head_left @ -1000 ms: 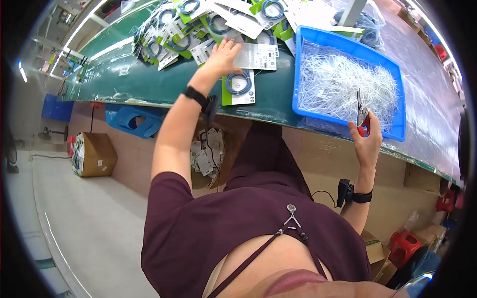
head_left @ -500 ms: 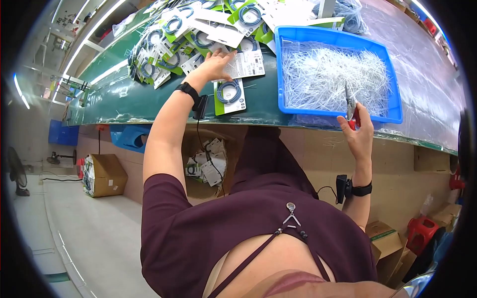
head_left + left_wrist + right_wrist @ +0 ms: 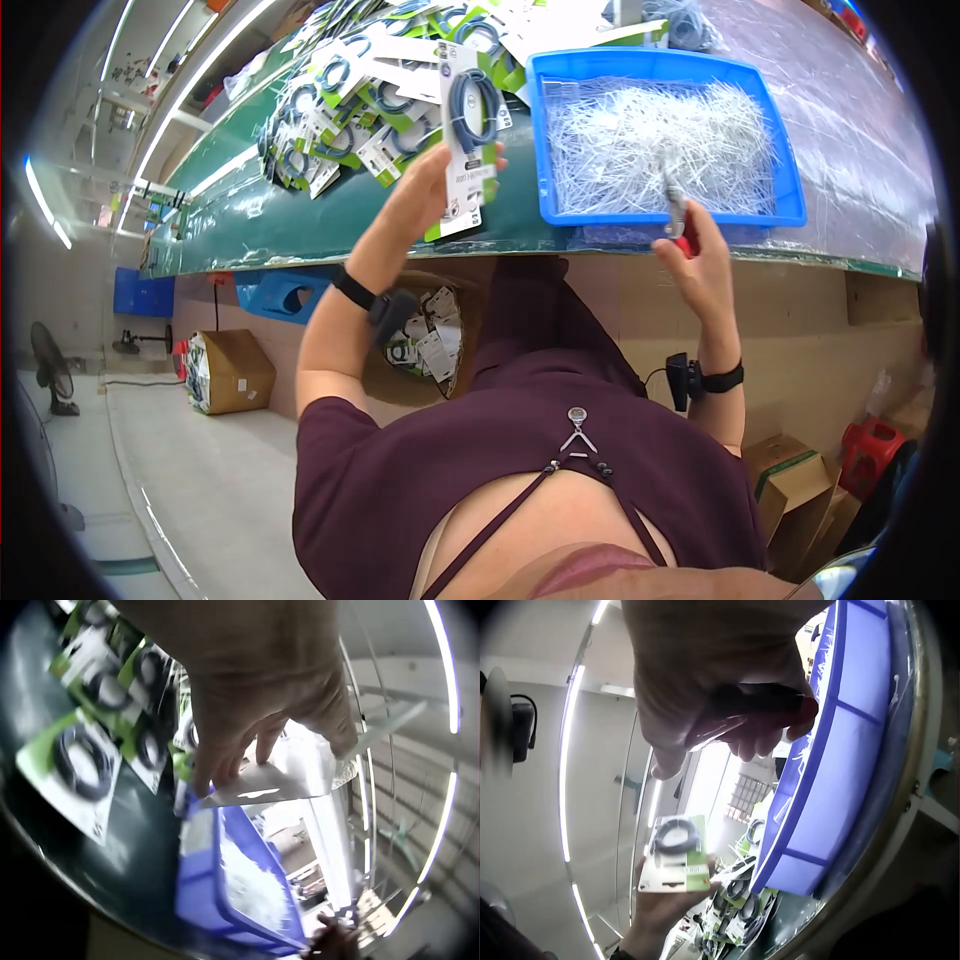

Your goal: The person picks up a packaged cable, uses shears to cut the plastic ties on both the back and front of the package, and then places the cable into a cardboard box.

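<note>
So the left hand [image 3: 425,190]'s come up, pinching a white-and-green card with coiled blue-gray cable [image 3: 463,180], long side near-to-far, left of the red-handled metal cutters [image 3: 676,208] gripped in the right hand [image 3: 704,272] at the blue plastic tray [image 3: 600,218]'s near edge.

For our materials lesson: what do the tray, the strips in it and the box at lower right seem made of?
Tray: likely glossy plastic; moulded rim, bright even blue.
Strips: probably thin plastic; whitish, shiny, stiff-looking.
Box: cardboard, matt; brown, with folded flaps.
</note>
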### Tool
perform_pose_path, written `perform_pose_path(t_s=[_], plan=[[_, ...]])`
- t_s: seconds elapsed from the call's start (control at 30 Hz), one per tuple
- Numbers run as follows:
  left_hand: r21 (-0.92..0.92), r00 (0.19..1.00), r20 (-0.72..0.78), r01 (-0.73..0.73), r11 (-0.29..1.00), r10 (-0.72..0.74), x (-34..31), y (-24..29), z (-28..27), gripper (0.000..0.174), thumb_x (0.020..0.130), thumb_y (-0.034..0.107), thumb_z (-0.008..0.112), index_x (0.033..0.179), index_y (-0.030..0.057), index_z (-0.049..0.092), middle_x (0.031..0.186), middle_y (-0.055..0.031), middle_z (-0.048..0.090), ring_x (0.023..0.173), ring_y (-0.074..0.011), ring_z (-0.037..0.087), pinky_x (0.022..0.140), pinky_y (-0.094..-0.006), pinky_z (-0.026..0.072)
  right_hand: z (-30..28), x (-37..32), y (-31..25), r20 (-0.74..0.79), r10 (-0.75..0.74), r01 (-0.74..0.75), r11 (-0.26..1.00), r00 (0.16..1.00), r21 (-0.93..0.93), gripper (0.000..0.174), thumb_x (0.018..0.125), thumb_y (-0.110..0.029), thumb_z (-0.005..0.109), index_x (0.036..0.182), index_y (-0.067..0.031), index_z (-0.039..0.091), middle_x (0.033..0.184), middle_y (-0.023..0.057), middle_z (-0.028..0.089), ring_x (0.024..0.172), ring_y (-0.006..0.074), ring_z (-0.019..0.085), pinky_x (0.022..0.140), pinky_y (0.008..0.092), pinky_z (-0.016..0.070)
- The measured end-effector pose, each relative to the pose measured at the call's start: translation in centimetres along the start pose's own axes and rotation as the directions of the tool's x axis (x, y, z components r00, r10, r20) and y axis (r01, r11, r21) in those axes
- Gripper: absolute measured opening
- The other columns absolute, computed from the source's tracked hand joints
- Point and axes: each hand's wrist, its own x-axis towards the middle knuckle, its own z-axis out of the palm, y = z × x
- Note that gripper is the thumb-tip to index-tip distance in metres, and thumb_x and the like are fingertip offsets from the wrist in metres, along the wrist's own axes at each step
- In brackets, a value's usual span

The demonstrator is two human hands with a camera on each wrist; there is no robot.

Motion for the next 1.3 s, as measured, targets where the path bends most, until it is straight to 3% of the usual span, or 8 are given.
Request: perform_pose_path(t_s=[0.07, 0.2, 0.3, 0.43, 0.57, 0.7, 1.13, 1.3], plan=[[-0.661, 0.98, 0.181, 0.056, 0.748, 0.087, 0.8, -0.8, 3.3, 0.072, 0.092, 0.047, 0.051, 0.142, -0.0015, 0.034, 0.141, -0.0236, 0.04, 0.126, -0.0374, 0.046, 0.103, -0.0547, 0.0389, 1.0, -0.1, -1.2, 0.131, 0.072, -0.084, 0.993, 0.989, 0.084, 0.068, 0.071, -0.032, 0.083, 0.121, 0.0031, 0.053, 0.093, 0.0047, 0.058, 0.085, 0.0152, 0.055, 0.075, 0.0281, 0.0459], [-0.84, 0.974, 0.221, 0.164, 0.517, 0.05, 1.7, -0.9, 9.3, 0.077, 0.092, 0.056, 0.039, 0.143, -0.0009, 0.032, 0.139, -0.0256, 0.042, 0.128, -0.0409, 0.044, 0.104, -0.0578, 0.0373, 1.7, -0.1, -2.5, 0.073, -0.079, 0.094, 0.967, 0.994, -0.235, 0.068, 0.069, -0.033, 0.083, 0.12, 0.0012, 0.054, 0.091, 0.0078, 0.059, 0.082, 0.0199, 0.057, 0.074, 0.0309, 0.047], [-0.853, 0.978, 0.204, 0.161, 0.497, 0.033, 2.4, -1.8, 11.4, 0.077, 0.091, 0.056, 0.038, 0.144, -0.0001, 0.031, 0.141, -0.0257, 0.041, 0.128, -0.0421, 0.043, 0.104, -0.0588, 0.0369, 1.2, 0.3, -2.1, -0.04, -0.202, 0.152, 0.843, 0.979, -0.517, 0.063, 0.069, -0.032, 0.082, 0.117, -0.0006, 0.056, 0.089, 0.0104, 0.058, 0.08, 0.0241, 0.058, 0.073, 0.0338, 0.048], [-0.851, 0.981, 0.193, 0.165, 0.499, 0.004, 3.4, -2.1, 12.5, 0.078, 0.09, 0.057, 0.038, 0.145, 0.0013, 0.03, 0.142, -0.0257, 0.04, 0.129, -0.0422, 0.043, 0.104, -0.0588, 0.0366, 0.4, 0.4, -1.7, -0.088, -0.221, 0.128, 0.797, 0.971, -0.591, 0.061, 0.069, -0.029, 0.082, 0.117, -0.0018, 0.057, 0.088, 0.0097, 0.058, 0.079, 0.0235, 0.058, 0.071, 0.0344, 0.0481], [-0.842, 0.975, 0.217, 0.163, 0.515, 0.046, 3.6, -2.9, 12.8, 0.077, 0.09, 0.056, 0.037, 0.145, 0.0025, 0.03, 0.142, -0.0252, 0.039, 0.129, -0.041, 0.043, 0.104, -0.0577, 0.037, 0.4, 0.5, -1.5, -0.049, -0.044, 0.026, 0.945, 0.998, -0.327, 0.061, 0.068, -0.03, 0.082, 0.116, -0.0022, 0.058, 0.087, 0.0091, 0.058, 0.078, 0.023, 0.058, 0.07, 0.0348, 0.0482], [-0.819, 0.967, 0.247, 0.172, 0.548, 0.066, 3.9, -3.2, 13.0, 0.077, 0.09, 0.055, 0.038, 0.146, 0.0031, 0.03, 0.142, -0.0237, 0.04, 0.13, -0.0385, 0.043, 0.104, -0.0547, 0.0379, 0.5, 1.4, -2.0, -0.126, -0.224, 0.136, 0.861, 0.967, -0.49, 0.061, 0.068, -0.03, 0.082, 0.117, -0.0028, 0.059, 0.085, 0.0082, 0.057, 0.076, 0.0219, 0.057, 0.069, 0.0344, 0.0482], [-0.534, 0.985, 0.146, -0.002, 0.846, 0.094, 3.7, -3.7, 13.1, 0.086, 0.084, 0.06, 0.052, 0.145, 0.0029, 0.031, 0.14, -0.0182, 0.045, 0.129, -0.0301, 0.045, 0.104, -0.0445, 0.04, 0.3, 2.3, -3.9, -0.14, -0.258, 0.156, 0.851, 0.956, -0.502, 0.062, 0.065, -0.031, 0.084, 0.117, -0.0048, 0.06, 0.082, 0.0064, 0.056, 0.076, 0.022, 0.057, 0.069, 0.0347, 0.047], [-0.531, 0.987, 0.138, 0.0, 0.847, 0.087, 3.6, -3.9, 13.6, 0.089, 0.083, 0.062, 0.054, 0.144, 0.0021, 0.031, 0.139, -0.0176, 0.046, 0.129, -0.0289, 0.045, 0.104, -0.0437, 0.04, 0.3, 2.3, -4.1, -0.155, -0.304, 0.173, 0.816, 0.94, -0.551, 0.061, 0.065, -0.031, 0.084, 0.115, -0.0049, 0.06, 0.082, 0.0061, 0.057, 0.077, 0.0226, 0.057, 0.07, 0.0357, 0.047]])
